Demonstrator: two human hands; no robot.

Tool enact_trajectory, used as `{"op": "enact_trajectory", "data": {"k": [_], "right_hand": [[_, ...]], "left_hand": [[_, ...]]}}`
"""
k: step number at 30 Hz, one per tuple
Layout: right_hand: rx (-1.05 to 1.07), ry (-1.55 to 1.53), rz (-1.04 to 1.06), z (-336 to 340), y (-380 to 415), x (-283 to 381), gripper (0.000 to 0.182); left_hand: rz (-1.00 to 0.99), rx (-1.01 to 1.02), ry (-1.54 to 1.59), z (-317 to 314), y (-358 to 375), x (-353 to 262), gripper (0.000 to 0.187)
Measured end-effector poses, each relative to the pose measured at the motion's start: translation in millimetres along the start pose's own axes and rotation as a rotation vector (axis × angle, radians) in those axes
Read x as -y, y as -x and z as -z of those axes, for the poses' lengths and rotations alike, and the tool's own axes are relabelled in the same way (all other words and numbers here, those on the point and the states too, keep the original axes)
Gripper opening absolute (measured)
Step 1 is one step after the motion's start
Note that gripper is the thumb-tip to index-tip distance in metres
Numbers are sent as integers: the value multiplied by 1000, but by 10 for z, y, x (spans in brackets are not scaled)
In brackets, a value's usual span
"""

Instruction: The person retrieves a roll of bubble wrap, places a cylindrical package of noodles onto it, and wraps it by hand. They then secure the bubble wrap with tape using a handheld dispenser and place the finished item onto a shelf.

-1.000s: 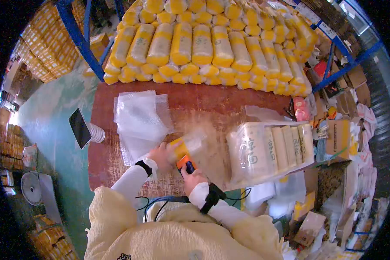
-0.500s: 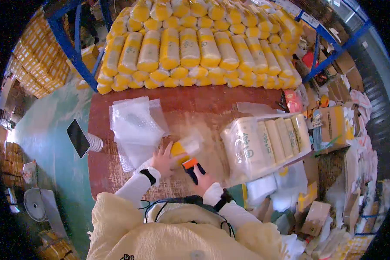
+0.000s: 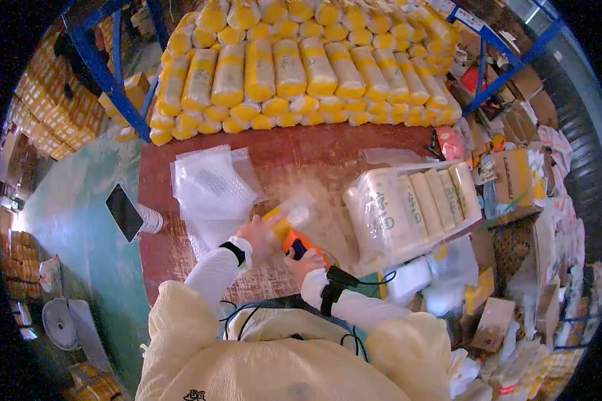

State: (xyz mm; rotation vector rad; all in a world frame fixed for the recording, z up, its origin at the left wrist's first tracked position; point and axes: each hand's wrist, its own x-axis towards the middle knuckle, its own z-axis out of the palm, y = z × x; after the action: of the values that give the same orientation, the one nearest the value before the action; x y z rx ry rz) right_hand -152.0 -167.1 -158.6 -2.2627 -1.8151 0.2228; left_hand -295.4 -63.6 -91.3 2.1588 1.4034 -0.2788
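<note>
- The place looked like a packing area in a warehouse or workshop.
- 1 worn red table (image 3: 301,144) held flat plastic bags (image 3: 214,182) and a big pile of wrapped rolls (image 3: 291,67).
- Blue metal posts (image 3: 107,75) stood at both sides of the pile.
- Taped packages (image 3: 50,107) stood stacked beyond the green floor (image 3: 67,207).
- Cardboard boxes (image 3: 513,175) and loose plastic crowded the right side.

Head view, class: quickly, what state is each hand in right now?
Left hand: at the yellow-banded roll; whether it grips cannot be told.
Right hand: closed, holding the orange tool.
</note>
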Motion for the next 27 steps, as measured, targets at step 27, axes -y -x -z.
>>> {"op": "enact_trajectory", "data": {"k": [27], "right_hand": [[579,-1699,139,983,-272,25,58]], "left_hand": [[36,364,2204,-272,647,-268,59]]}}
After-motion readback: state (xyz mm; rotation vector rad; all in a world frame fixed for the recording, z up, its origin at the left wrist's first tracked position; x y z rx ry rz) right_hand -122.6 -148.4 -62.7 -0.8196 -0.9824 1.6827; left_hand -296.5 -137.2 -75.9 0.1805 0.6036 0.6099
